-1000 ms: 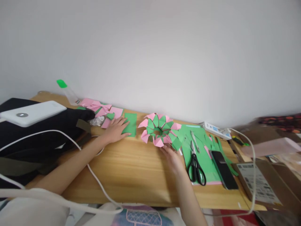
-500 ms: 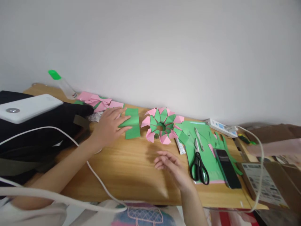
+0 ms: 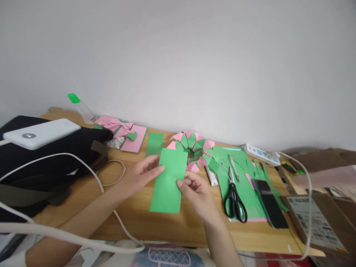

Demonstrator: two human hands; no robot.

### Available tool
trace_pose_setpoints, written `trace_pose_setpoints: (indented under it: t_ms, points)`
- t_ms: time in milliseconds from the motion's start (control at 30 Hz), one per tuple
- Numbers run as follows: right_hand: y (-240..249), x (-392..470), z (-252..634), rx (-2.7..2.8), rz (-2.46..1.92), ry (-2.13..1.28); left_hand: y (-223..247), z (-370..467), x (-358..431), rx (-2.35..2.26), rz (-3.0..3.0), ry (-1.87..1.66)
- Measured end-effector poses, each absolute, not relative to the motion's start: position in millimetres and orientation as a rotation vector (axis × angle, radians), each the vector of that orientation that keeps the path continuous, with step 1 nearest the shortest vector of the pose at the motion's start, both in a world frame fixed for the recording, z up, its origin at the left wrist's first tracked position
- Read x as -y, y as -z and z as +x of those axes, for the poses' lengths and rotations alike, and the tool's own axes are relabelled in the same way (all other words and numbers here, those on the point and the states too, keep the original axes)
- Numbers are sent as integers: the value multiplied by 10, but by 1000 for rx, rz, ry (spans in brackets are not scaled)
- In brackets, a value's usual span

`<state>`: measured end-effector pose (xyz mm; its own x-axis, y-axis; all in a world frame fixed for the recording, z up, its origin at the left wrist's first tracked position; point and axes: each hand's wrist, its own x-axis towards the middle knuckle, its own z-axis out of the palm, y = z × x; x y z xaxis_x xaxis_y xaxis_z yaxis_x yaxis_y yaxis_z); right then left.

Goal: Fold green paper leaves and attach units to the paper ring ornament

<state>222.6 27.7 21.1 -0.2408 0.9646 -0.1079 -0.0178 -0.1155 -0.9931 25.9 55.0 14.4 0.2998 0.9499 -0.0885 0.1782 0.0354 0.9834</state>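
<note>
A rectangular green sheet [image 3: 169,185] is held by both hands above the counter [image 3: 133,215], at the middle of the view. It is seen as a plain, smooth piece of paper, longer than it is wide, with straight edges and bright, even colour. Its face is turned upward to the camera, and its longer sides run away from the body, with a slight lean to the right at the far end.

The left edge is clamped by the fingers of the left hand [image 3: 141,173], the thumb being laid on the face. The right edge is pinched between the thumb and the bent fingers of the right hand [image 3: 196,191].

Behind the sheet, a folded pink and green paper ring [image 3: 191,141] is partly covered. A smaller-looking green paper [image 3: 155,142] is seen beyond it, to the left. To the right, black-handled scissors [image 3: 234,202] are placed on a large green paper [image 3: 249,196], and near them a phone [image 3: 271,205] is laid.
</note>
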Motion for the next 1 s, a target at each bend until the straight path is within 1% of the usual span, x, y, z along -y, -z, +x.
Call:
trace_pose_setpoints:
  t_ms: [67,300,500,633,733,833,1000]
  points:
    - [-137,-216,2261,1331,-1158,-1513,-103,291,-519,-1075,1232,-748]
    - [-45,-80,2374,1487,-1211,-1427,-6,390,-431,-939,1114,-782]
    - [-27,-46,2381,1607,-1239,-1356,110,449,-339,-896,1211,-538]
    - [-37,-45,2399,1658,-1281,-1298,145,457,-326,-940,1227,-529]
    - [-32,-55,2462,1586,-1368,-1248,136,446,-349,-991,1233,-537]
    - [17,-90,2581,1527,-1493,-1133,124,437,-375,-1043,1236,-552]
    - [105,-184,2797,1390,-1719,-829,133,440,-402,-1093,1237,-553]
